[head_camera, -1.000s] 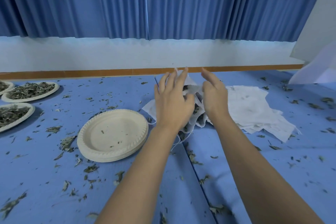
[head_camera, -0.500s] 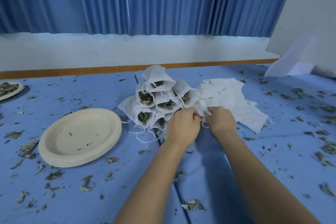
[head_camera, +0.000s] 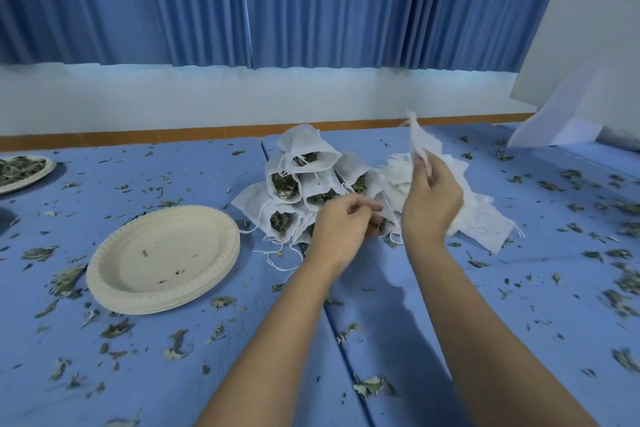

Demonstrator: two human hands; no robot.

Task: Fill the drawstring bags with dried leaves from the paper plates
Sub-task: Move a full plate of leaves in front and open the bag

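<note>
A pile of filled white drawstring bags lies on the blue table, their open mouths showing dried leaves. To its right lies a heap of flat empty bags. My right hand pinches one empty bag and holds it up above the heap. My left hand hovers low in front of the filled pile with its fingers curled; nothing shows in it. A stack of empty paper plates sits at the left. A plate with dried leaves is at the far left edge.
Dried leaf bits are scattered all over the blue table. A white paper sheet leans at the back right. A blue curtain and a white wall stand behind the table.
My right hand has risen from the heap of empty bags with one bag pinched in it. My left hand has let go of the heap and drawn slightly left.
</note>
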